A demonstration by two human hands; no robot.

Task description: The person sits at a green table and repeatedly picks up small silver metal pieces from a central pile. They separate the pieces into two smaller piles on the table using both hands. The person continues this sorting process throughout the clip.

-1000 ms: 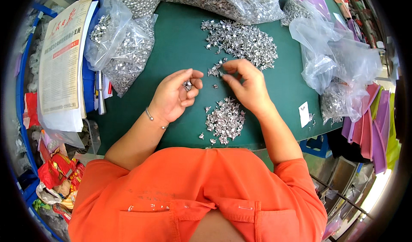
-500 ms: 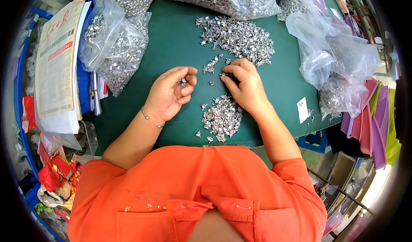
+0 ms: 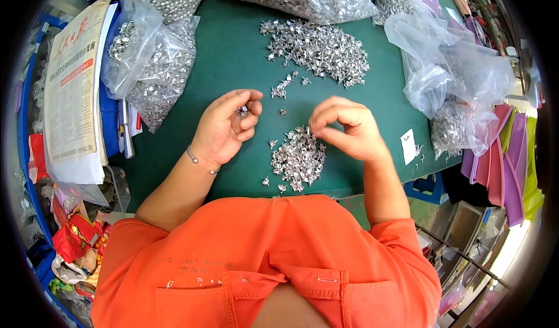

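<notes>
Many metal bits [image 3: 298, 153] form the near pile [image 3: 297, 161]. A light fingertip pinch, one bit at a time, and a loosely cupped palm would likely suit such small, spiky shapes. At the near pile's upper right edge is the right hand [image 3: 348, 129], thumb and fingers nearly together; whether they grip a bit, I cannot tell. Up and left of the near pile, the left hand [image 3: 226, 121] curls around at least one bit. Beyond the near pile lie strays [image 3: 280, 90], then the far pile [image 3: 319, 53].
</notes>
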